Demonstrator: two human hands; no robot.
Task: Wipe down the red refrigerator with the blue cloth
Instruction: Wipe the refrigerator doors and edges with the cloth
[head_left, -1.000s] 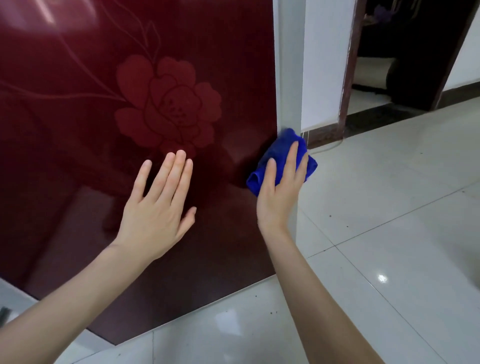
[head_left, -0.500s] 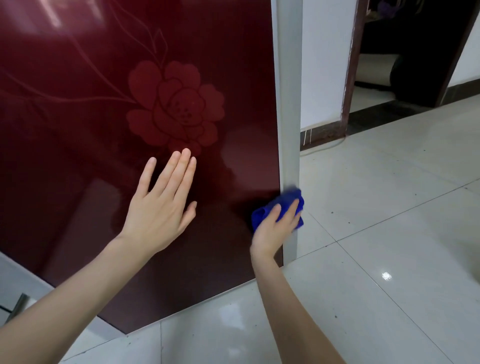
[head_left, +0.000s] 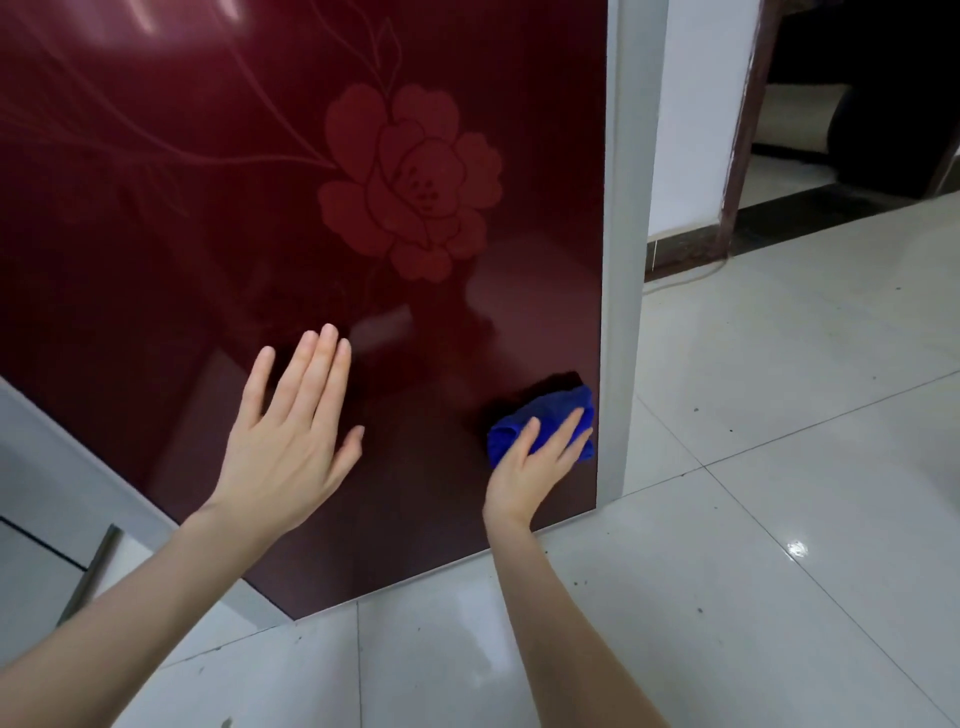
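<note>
The red refrigerator (head_left: 218, 218) fills the left and middle of the head view, its glossy dark red door printed with a large flower. My right hand (head_left: 530, 467) presses a bunched blue cloth (head_left: 550, 410) flat against the door's lower right corner, right beside the grey side edge (head_left: 621, 312). My left hand (head_left: 291, 431) rests flat on the door lower down to the left, fingers straight and slightly apart, holding nothing.
Glossy white floor tiles (head_left: 779, 519) spread to the right and in front of the fridge. A white wall and a dark doorway (head_left: 857, 104) lie behind on the right. A thin grey bar (head_left: 88, 577) lies on the floor at lower left.
My right hand slid the blue cloth down along the door's right edge, from mid-height to near the bottom corner. My left hand stayed flat on the door.
</note>
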